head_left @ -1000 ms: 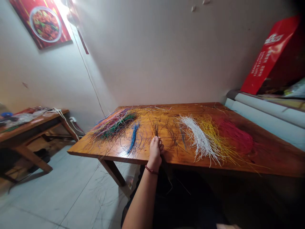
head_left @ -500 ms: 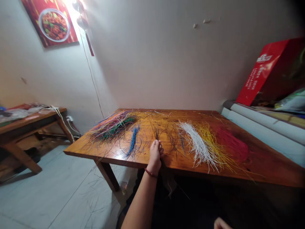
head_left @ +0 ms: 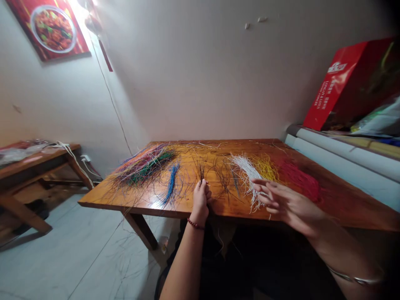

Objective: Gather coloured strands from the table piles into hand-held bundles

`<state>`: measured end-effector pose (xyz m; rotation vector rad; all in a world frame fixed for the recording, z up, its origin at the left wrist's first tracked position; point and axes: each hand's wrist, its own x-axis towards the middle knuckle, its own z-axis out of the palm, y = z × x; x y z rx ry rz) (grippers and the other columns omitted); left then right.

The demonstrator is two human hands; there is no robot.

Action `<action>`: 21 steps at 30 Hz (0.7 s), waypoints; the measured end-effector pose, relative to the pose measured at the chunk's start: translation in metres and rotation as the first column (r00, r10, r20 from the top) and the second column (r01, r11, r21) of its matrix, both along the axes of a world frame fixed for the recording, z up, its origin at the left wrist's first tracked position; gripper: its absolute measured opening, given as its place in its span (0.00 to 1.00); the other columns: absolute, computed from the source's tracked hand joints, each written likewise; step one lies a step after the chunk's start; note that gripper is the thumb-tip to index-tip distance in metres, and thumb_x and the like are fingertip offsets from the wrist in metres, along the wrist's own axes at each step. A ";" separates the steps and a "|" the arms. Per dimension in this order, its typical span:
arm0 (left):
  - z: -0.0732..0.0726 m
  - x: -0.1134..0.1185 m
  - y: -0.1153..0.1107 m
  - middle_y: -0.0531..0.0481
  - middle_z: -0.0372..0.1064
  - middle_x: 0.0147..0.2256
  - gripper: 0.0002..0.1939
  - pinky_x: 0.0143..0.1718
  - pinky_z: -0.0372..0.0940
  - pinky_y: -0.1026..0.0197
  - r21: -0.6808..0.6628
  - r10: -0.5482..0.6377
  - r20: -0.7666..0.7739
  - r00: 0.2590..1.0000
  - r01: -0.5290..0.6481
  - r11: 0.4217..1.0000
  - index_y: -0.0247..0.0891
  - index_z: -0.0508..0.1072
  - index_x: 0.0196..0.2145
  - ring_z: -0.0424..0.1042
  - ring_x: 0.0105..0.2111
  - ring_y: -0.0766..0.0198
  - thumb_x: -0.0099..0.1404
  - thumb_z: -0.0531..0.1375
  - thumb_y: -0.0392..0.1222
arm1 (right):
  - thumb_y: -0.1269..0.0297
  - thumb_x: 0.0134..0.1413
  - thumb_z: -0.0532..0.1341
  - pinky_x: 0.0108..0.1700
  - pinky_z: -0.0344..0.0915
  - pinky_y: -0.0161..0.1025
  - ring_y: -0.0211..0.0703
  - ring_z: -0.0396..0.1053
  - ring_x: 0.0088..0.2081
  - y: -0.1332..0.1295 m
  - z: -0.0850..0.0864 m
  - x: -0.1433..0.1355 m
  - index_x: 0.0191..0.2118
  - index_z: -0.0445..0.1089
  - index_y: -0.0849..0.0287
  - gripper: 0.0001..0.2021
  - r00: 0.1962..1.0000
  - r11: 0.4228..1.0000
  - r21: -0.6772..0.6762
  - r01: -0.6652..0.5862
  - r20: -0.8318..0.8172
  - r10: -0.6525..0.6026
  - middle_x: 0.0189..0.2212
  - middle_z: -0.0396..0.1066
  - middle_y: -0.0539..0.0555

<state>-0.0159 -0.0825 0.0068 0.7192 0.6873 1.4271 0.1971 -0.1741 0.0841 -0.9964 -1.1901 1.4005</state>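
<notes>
My left hand (head_left: 201, 198) is closed around a bundle of thin dark wires (head_left: 201, 167), whose ends fan out above the fist over the front part of the table. My right hand (head_left: 278, 202) is open, fingers apart and slightly blurred, with nothing visible in it. It hovers over the near end of a white wire bundle (head_left: 245, 164); whether it touches the strands I cannot tell. Between the hands lie loose brown wires (head_left: 222, 177) and a thin grey-blue bundle (head_left: 235, 179). A blue wire bundle (head_left: 171, 183) rests to the left of my left hand.
On the wooden table (head_left: 125, 204), a multicoloured wire heap (head_left: 140, 166) lies at left; yellow strands (head_left: 265, 166) and a red bundle (head_left: 301, 181) lie at right. A red box (head_left: 336, 83) and rolls (head_left: 343, 154) stand along the right. Another table (head_left: 37, 162) is far left.
My right hand has come up from the bottom edge to above the white wires, with its fingers open. My left hand keeps its hold on the dark wires. The view has shifted slightly.
</notes>
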 end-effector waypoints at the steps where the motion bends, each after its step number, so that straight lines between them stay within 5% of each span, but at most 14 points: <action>1: 0.000 0.000 0.000 0.62 0.42 0.17 0.20 0.13 0.35 0.71 -0.004 0.003 -0.023 1.000 -0.004 1.000 0.37 0.60 0.27 0.40 0.14 0.78 0.49 0.64 0.53 | 0.55 0.49 0.61 0.18 0.51 0.27 0.29 0.50 0.21 0.005 -0.001 -0.006 0.45 0.70 0.54 0.17 0.998 0.998 -0.031 -0.049 -0.038 0.048 0.34 0.62 0.54; 5: -0.002 0.001 -0.001 0.62 0.41 0.16 0.20 0.14 0.36 0.71 0.003 -0.004 -0.150 0.989 0.005 1.000 0.34 0.65 0.29 0.41 0.14 0.78 0.49 0.64 0.53 | 0.55 0.51 0.60 0.17 0.41 0.26 0.26 0.43 0.19 0.022 -0.015 -0.027 0.44 0.69 0.57 0.16 0.982 0.976 -0.109 -0.187 -0.003 0.187 0.29 0.57 0.50; 10: -0.001 -0.001 -0.007 0.61 0.44 0.15 0.21 0.15 0.36 0.69 0.055 -0.138 -0.252 0.958 0.156 0.986 0.31 0.71 0.30 0.42 0.14 0.77 0.49 0.63 0.54 | 0.51 0.51 0.58 0.16 0.35 0.28 0.24 0.39 0.16 0.038 -0.029 -0.052 0.39 0.66 0.61 0.17 0.934 0.929 -0.143 -0.340 0.061 0.351 0.24 0.53 0.46; 21: 0.012 -0.006 -0.018 0.50 0.62 0.19 0.15 0.19 0.49 0.68 0.169 -0.242 -0.389 0.889 0.327 0.930 0.31 0.72 0.21 0.57 0.19 0.73 0.47 0.66 0.48 | 0.51 0.47 0.57 0.15 0.34 0.28 0.24 0.38 0.13 0.046 -0.053 -0.081 0.25 0.56 0.60 0.16 0.933 0.933 -0.215 -0.290 0.152 0.325 0.16 0.50 0.42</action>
